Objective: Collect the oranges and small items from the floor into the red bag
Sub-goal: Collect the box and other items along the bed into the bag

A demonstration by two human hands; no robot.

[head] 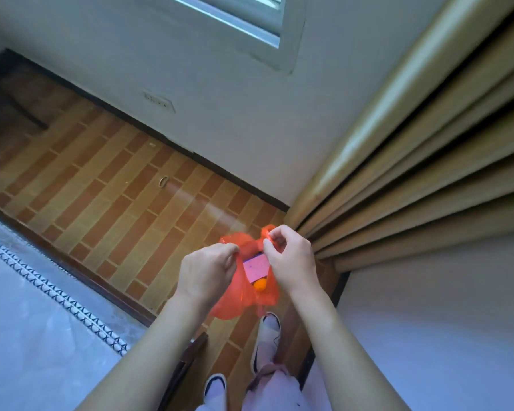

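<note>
Floor ahead: the orange-and-tan brick-pattern tile floor (107, 203) is lying open, with only a small metal ring (163, 181) sitting on it near the dark baseboard (220, 170).
Right side: the tan folded curtain (413, 173) is crowding in just beside the right hand (291, 262).
Left side: the pale grey bed (27, 292) with patterned trim is bordering the floor strip.
Bag mouth: both hands are holding the thin red plastic bag (235, 304) open, the left hand (208, 271) pinching its rim; a pink card (255, 268) is filling much of the opening.
Below: two white shoes (267, 336) are standing under the bag.

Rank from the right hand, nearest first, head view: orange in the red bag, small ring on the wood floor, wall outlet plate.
1. Orange in the red plastic bag, just below-left of the right hand.
2. Small ring, on the wood floor, up-left.
3. Wall outlet plate, farthest, upper left.
</note>
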